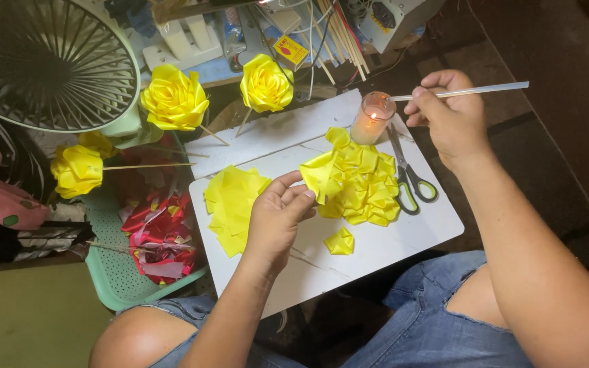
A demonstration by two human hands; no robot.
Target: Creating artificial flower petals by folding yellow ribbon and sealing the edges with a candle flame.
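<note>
left hand (277,215) pinched on a folded yellow ribbon petal (322,178) over the white board (383,242); right hand (448,116) closed on a clear glue stick (472,90), tip at the lit candle glass (371,117); green-handled scissors (410,177) beside the heap of folded petals (363,187); flat yellow squares (233,201) at left; small yellow box with red mark (289,49) at the top, behind the ribbon roses (175,97)

fan (42,61) — cut off top-left
</note>
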